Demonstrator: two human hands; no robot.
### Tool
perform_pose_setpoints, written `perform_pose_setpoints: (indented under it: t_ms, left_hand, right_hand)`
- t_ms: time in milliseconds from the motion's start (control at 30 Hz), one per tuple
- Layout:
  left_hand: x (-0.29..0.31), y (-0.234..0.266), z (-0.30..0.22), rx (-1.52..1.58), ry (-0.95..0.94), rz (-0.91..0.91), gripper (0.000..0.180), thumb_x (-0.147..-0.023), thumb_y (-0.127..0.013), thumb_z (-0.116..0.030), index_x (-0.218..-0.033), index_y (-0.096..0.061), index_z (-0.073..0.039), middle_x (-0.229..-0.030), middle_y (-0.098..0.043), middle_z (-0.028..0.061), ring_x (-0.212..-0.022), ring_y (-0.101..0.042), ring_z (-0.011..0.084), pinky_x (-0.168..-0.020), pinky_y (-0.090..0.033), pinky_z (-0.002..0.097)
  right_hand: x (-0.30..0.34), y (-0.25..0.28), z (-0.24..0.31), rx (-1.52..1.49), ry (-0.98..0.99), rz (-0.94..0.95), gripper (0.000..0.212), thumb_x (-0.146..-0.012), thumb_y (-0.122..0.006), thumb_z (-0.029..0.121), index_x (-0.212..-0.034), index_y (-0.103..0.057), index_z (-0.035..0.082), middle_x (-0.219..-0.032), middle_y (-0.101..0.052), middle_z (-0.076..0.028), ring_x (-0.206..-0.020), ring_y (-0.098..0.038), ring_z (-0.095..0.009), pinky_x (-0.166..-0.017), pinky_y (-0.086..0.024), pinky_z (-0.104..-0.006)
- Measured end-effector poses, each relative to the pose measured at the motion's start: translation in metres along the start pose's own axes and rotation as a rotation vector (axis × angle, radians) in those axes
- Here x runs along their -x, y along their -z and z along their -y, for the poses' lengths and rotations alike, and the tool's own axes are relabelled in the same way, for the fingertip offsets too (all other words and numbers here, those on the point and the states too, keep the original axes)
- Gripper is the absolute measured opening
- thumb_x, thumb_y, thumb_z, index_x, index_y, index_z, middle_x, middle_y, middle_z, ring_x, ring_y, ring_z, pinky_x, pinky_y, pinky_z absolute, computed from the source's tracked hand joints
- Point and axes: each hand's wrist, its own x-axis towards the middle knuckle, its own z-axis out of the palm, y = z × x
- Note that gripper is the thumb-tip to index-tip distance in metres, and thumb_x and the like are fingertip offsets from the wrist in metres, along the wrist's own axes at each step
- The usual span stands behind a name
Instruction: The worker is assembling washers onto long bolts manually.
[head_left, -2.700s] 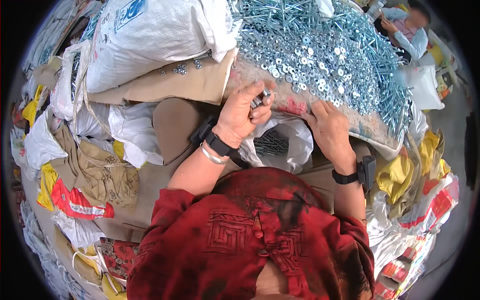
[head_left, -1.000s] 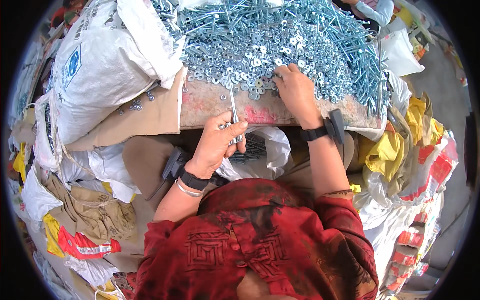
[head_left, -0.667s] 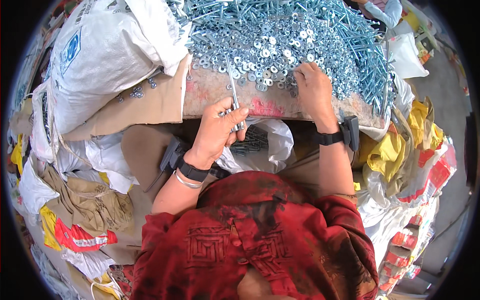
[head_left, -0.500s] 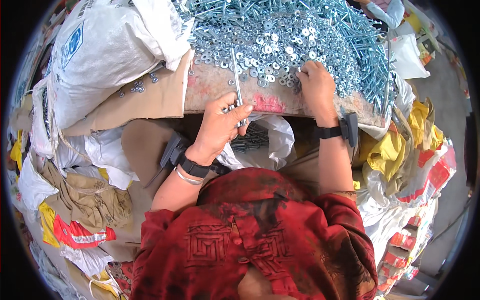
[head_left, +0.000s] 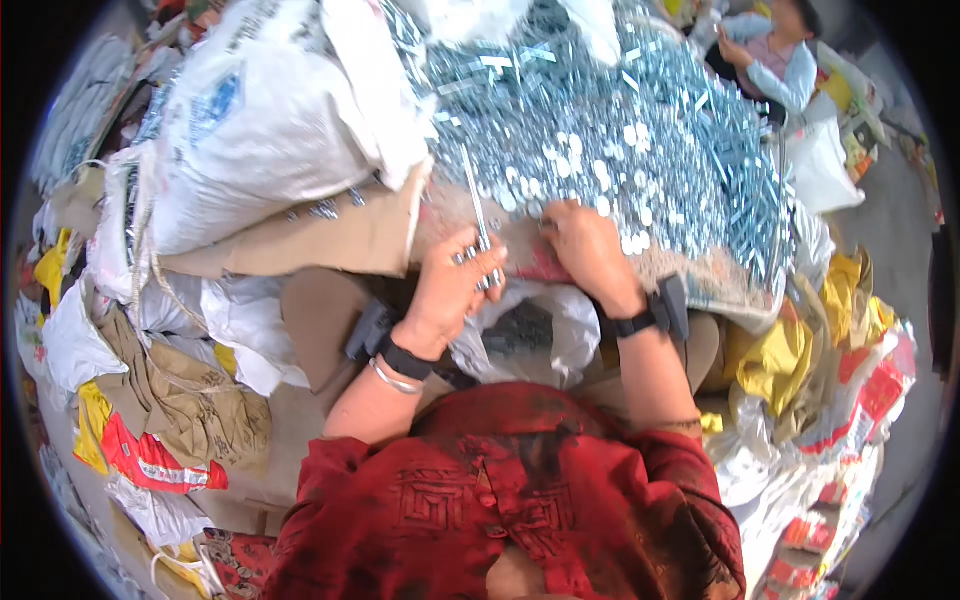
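My left hand (head_left: 440,300) is closed around several metal bolts, and one long thin bolt (head_left: 474,195) points up and away from it. To its right, my right hand (head_left: 590,250) has its fingers bent and pressed together at the near edge of a heap of round washers (head_left: 610,165). What those fingertips hold, if anything, is blurred and hidden. Beyond and to the right of the washers lie many loose long bolts (head_left: 735,190), on the same cloth-covered surface (head_left: 690,275). Below and between my hands gapes a whitish plastic bag (head_left: 577,340) with dark metal pieces inside.
A large white woven sack (head_left: 270,150) rests on cardboard (head_left: 300,245) to the left. Crumpled brown cloth or sacking (head_left: 190,390) and yellow bags (head_left: 775,330) crowd both sides. At the far right sits another person (head_left: 790,70).
My right hand has moved left and nearer to me, toward my left hand. The left hand still grips its bolts. The whole view has shifted, showing more of the far side.
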Motion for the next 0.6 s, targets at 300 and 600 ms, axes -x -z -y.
perform_pose_setpoints:
  t_ms: [300, 600]
  left_hand:
    - [0.011, 0.007, 0.004, -0.125, -0.072, 0.056, 0.013, -0.092, -0.067, -0.018, -0.092, -0.063, -0.005, -0.061, -0.060, 0.0032, -0.049, -0.053, 0.0054, -0.042, -0.035, 0.0207]
    - [0.016, -0.004, 0.001, -1.343, -0.632, 0.135, 0.014, -0.083, -0.065, -0.018, -0.087, -0.059, -0.006, -0.070, -0.061, 0.0184, -0.070, -0.062, 0.0426, -0.061, -0.047, 0.0522]
  right_hand:
    - [0.010, -0.001, 0.018, 0.070, 0.049, 0.015, 0.015, -0.086, -0.064, 0.017, -0.090, -0.058, 0.003, -0.085, -0.064, -0.020, -0.077, -0.063, -0.042, -0.065, -0.052, -0.0466]
    - [0.032, 0.063, 0.001, -1.227, -0.274, -0.028, 0.010, -0.089, -0.067, 0.004, -0.083, -0.060, 0.001, -0.066, -0.061, -0.004, -0.051, -0.056, -0.009, -0.044, -0.043, -0.0242]
